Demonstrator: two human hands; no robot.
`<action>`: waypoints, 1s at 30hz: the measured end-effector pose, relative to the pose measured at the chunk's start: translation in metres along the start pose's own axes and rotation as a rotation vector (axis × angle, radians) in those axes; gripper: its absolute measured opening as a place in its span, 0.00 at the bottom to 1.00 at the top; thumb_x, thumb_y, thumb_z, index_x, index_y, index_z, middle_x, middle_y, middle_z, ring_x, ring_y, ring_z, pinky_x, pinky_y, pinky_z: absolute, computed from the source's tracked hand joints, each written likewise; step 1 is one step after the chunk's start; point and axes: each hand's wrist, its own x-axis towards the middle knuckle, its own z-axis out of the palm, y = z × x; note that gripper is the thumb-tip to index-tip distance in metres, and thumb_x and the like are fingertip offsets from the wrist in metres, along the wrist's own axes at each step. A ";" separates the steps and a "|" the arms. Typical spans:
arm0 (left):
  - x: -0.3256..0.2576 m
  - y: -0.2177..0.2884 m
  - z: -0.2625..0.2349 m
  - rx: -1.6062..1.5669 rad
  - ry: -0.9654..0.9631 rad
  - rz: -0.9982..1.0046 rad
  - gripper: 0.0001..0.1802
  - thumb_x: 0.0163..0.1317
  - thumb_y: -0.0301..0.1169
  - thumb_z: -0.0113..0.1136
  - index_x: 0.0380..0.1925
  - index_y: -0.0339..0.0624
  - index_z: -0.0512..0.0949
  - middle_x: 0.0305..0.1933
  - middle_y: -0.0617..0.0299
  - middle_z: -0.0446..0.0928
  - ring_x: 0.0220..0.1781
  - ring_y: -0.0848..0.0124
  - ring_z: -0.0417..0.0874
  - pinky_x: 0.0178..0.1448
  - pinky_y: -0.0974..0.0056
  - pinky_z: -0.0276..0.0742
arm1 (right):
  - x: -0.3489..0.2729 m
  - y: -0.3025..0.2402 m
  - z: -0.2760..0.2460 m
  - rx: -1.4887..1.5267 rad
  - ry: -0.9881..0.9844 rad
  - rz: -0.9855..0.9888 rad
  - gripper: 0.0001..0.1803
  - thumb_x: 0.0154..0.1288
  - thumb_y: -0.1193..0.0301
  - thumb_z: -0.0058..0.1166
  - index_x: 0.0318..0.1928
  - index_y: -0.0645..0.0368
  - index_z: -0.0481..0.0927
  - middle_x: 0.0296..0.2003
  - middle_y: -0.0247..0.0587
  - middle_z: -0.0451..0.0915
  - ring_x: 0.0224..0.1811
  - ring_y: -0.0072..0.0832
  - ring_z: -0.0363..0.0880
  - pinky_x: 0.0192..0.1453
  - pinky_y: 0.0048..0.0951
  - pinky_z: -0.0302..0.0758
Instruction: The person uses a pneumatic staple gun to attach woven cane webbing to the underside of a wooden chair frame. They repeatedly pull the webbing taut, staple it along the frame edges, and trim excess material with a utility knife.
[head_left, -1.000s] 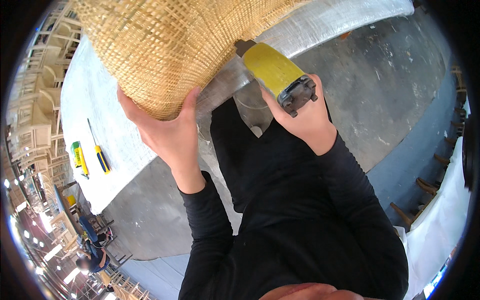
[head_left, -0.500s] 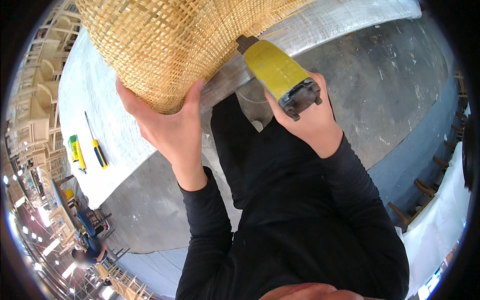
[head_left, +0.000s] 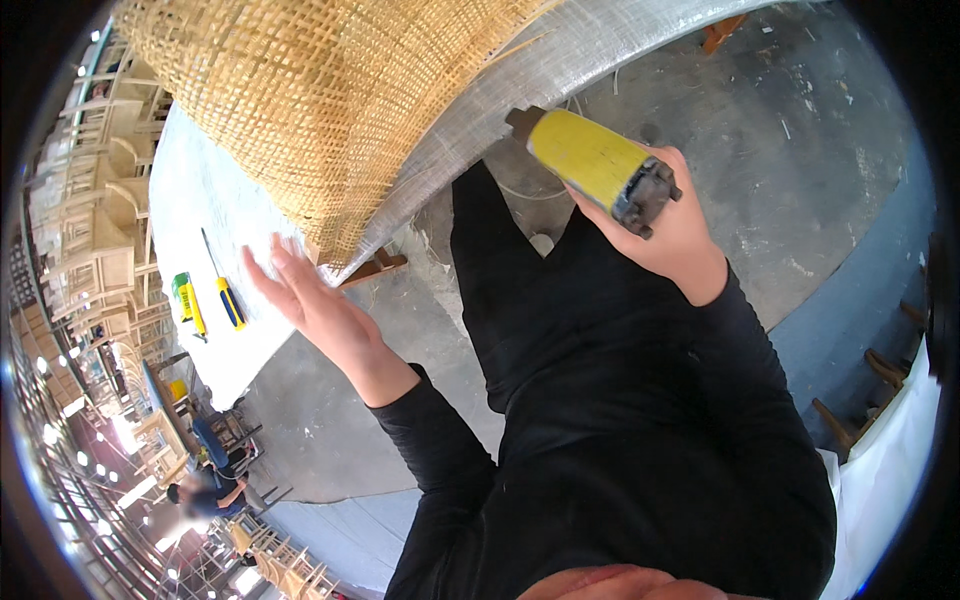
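Observation:
A woven cane sheet lies over the plastic-wrapped work surface, its near corner hanging toward me. My left hand is open, fingers spread and slightly blurred, just left of that corner and holding nothing. With my right hand I grip a yellow staple gun from the side. Its dark nose points up and left toward the sheet's edge, apart from it. The fingers wrapped around its handle are mostly hidden beneath the body.
On the wrapped surface to the left lie a screwdriver with a blue and yellow handle and a yellow-green cutter. Wooden furniture frames stand beyond. A person sits at lower left. Wooden legs show at right.
My left hand has let go of the cane sheet and moved down, fingers spreading. The sheet's corner now hangs free. The staple gun has shifted right and slightly down, away from the sheet.

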 end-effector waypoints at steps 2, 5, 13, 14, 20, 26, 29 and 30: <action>0.000 -0.002 -0.003 -0.132 -0.060 -0.164 0.42 0.80 0.57 0.44 0.78 0.33 0.54 0.76 0.39 0.64 0.75 0.53 0.70 0.79 0.53 0.59 | -0.017 0.011 -0.002 0.112 -0.006 0.133 0.33 0.49 0.72 0.77 0.58 0.61 0.80 0.50 0.41 0.81 0.48 0.39 0.80 0.53 0.34 0.75; -0.001 0.024 0.010 -0.185 -0.076 -0.225 0.42 0.81 0.55 0.45 0.78 0.31 0.53 0.76 0.33 0.64 0.79 0.51 0.66 0.80 0.54 0.59 | -0.019 0.014 -0.012 0.120 -0.002 0.171 0.37 0.44 0.72 0.77 0.60 0.57 0.81 0.53 0.43 0.80 0.50 0.43 0.77 0.55 0.36 0.75; -0.029 0.029 0.043 0.022 -0.186 0.034 0.47 0.68 0.46 0.69 0.76 0.32 0.58 0.67 0.37 0.75 0.72 0.53 0.74 0.77 0.54 0.64 | -0.004 0.026 -0.021 0.140 0.007 0.259 0.34 0.49 0.69 0.79 0.58 0.60 0.82 0.50 0.45 0.86 0.50 0.38 0.82 0.56 0.34 0.76; -0.029 0.033 0.049 0.243 -0.244 0.145 0.51 0.62 0.45 0.75 0.76 0.33 0.58 0.66 0.38 0.75 0.71 0.53 0.74 0.76 0.54 0.65 | 0.000 0.023 -0.022 0.119 -0.005 0.259 0.32 0.52 0.68 0.79 0.57 0.61 0.81 0.49 0.45 0.87 0.51 0.36 0.84 0.55 0.33 0.77; -0.013 0.042 0.088 0.743 -0.093 0.348 0.60 0.39 0.44 0.88 0.70 0.35 0.65 0.61 0.44 0.79 0.63 0.47 0.81 0.67 0.51 0.74 | 0.015 0.006 -0.008 0.303 0.061 0.243 0.26 0.59 0.69 0.77 0.53 0.70 0.82 0.45 0.48 0.89 0.47 0.32 0.90 0.52 0.27 0.80; -0.004 0.023 0.092 0.706 -0.028 0.422 0.58 0.38 0.45 0.89 0.67 0.35 0.67 0.59 0.44 0.79 0.61 0.47 0.82 0.65 0.49 0.76 | 0.039 0.008 0.001 0.177 0.064 -0.049 0.27 0.53 0.71 0.75 0.53 0.69 0.83 0.39 0.49 0.89 0.41 0.34 0.92 0.45 0.27 0.84; -0.004 0.021 0.095 0.697 -0.027 0.420 0.58 0.38 0.46 0.89 0.67 0.34 0.68 0.59 0.44 0.79 0.62 0.47 0.82 0.66 0.49 0.75 | 0.043 0.013 0.008 0.150 0.114 -0.077 0.29 0.50 0.70 0.75 0.54 0.66 0.83 0.40 0.50 0.89 0.40 0.37 0.92 0.45 0.27 0.84; -0.004 0.020 0.094 0.703 -0.021 0.422 0.57 0.38 0.46 0.89 0.67 0.34 0.68 0.59 0.44 0.79 0.62 0.48 0.81 0.66 0.49 0.75 | 0.045 0.013 0.011 0.172 0.120 -0.074 0.30 0.50 0.70 0.75 0.55 0.66 0.83 0.41 0.50 0.89 0.41 0.38 0.92 0.45 0.28 0.84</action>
